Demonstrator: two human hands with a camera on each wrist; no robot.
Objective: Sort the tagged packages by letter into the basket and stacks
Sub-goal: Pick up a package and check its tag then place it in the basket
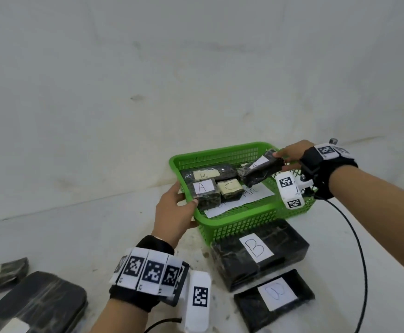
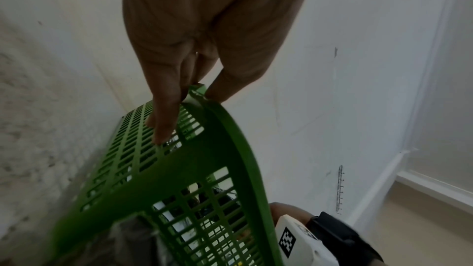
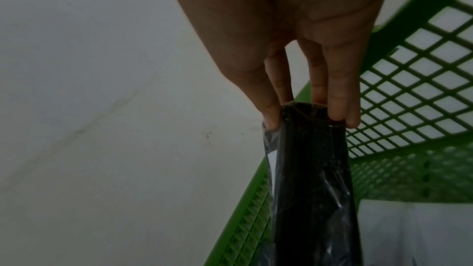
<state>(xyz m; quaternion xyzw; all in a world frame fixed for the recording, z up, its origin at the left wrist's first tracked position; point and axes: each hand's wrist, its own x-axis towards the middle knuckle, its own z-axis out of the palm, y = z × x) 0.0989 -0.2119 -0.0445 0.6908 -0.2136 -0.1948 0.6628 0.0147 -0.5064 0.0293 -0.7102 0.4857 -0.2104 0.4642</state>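
White wall behind, pale scuffed bench (image 1: 100, 236) running up to it. Green mesh basket (image 1: 249, 219) sits on the bench near the wall, a white paper sheet (image 1: 232, 205) lining its floor. Left hand (image 1: 174, 212) grips the basket's near-left corner: thumb over the rim, fingers (image 2: 163, 120) down the outside mesh in the left wrist view. Right hand (image 1: 292, 152) pinches one end of a black wrapped package (image 1: 259, 170) over the basket's far-right corner, thumb one side, fingers (image 3: 337, 96) the other; package tilts down into the basket, letter on its white tag unreadable. Inside the basket: package tagged A (image 1: 204, 192) at the left edge, package tagged C (image 1: 229, 188) just beside it, package tagged B (image 1: 210, 174) behind both toward the far wall. On the bench touching the basket's near side: large black package tagged B (image 1: 258, 253); just beside that, nearer the front edge, a flat black package (image 1: 275, 299) with a white tag, letter unclear. At the bench's near-left corner, more black packages (image 1: 32, 306), partly cut off. Both wrists carry marker bands and white camera modules; a black cable (image 1: 362, 260) loops from the right wrist across the bench.
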